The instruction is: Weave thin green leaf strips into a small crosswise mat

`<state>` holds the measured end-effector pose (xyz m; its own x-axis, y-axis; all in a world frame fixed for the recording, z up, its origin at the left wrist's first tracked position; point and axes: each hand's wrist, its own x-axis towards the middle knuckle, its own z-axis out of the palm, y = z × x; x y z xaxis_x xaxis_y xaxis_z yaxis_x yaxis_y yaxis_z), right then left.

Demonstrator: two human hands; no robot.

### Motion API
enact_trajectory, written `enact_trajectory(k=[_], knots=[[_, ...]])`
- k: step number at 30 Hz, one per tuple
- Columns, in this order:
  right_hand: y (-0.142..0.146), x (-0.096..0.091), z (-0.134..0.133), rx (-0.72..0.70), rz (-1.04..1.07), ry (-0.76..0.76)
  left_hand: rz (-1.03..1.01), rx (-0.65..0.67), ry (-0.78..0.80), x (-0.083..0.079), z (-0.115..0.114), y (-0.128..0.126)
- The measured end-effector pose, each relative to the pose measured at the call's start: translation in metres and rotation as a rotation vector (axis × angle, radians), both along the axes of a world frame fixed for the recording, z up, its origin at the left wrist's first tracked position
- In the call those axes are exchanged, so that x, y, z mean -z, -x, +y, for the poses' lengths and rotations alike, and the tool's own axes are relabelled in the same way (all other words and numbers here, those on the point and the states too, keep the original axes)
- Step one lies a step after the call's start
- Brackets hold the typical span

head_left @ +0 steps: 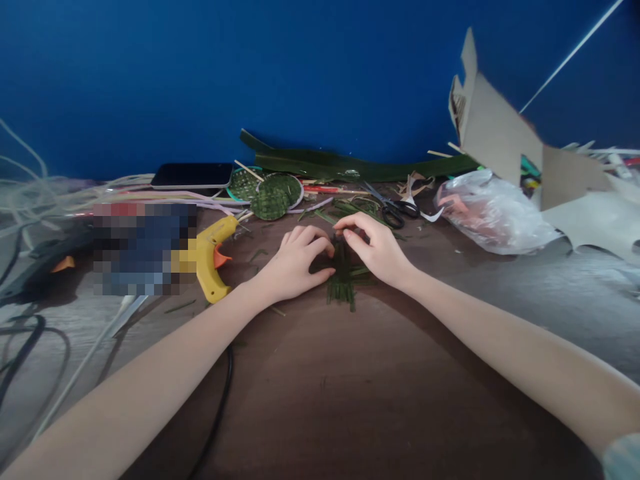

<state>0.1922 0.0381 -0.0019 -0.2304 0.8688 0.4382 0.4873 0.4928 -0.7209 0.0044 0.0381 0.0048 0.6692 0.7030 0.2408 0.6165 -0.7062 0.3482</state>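
Observation:
A small piece of interlaced dark green leaf strips [341, 283] lies flat on the table between my hands, its loose ends pointing toward me. My left hand [301, 261] rests at the left edge of the piece, with thumb and forefinger apart and their tips touching or almost touching it. My right hand [376, 250] is at the far right side, its thumb and forefinger drawn close together around a strip end; the exact grip is partly hidden. Behind the hands lie round woven green discs [271, 201] and black-handled scissors [393, 210].
To the left are a yellow glue gun [214, 260], a dark glue gun [47, 267], a phone [193, 175], cords and a blurred-out object. Long leaves [350, 164] lie along the blue wall. A plastic bag [493, 213] and cut cardboard [505, 130] stand at the right.

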Motion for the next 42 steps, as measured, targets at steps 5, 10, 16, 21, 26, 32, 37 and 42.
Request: enact_trajectory(k=[5,10,16,21,26,32,37,42], knots=[[-0.0003,0.0001,-0.0004,-0.011,0.019,0.042,-0.004,-0.016,0.024,0.0003,0.0000,-0.0002],[0.0001,-0.0013,-0.0021,-0.021,0.041,0.097,-0.014,-0.050,0.021,0.0005,0.0009,-0.0005],[0.0011,-0.0015,-0.0023,-0.056,-0.018,0.136,-0.010,-0.116,0.009,-0.0016,-0.0008,-0.0007],[0.0019,-0.0024,-0.0025,-0.045,-0.143,0.122,-0.005,-0.111,0.012,-0.0016,-0.0006,-0.0002],[0.0029,-0.0011,-0.0024,-0.013,-0.244,0.087,-0.004,-0.100,-0.001,-0.0004,0.0000,-0.0001],[0.0038,-0.0018,-0.0025,-0.029,-0.288,0.099,-0.006,-0.096,-0.003,-0.0006,-0.0004,0.0009],[0.0034,-0.0027,-0.0023,-0.041,-0.282,0.101,-0.003,-0.095,0.017,-0.0014,-0.0002,0.0006],[0.0029,-0.0015,-0.0021,-0.039,-0.283,0.102,0.007,-0.106,0.022,-0.0020,-0.0003,-0.0009]])
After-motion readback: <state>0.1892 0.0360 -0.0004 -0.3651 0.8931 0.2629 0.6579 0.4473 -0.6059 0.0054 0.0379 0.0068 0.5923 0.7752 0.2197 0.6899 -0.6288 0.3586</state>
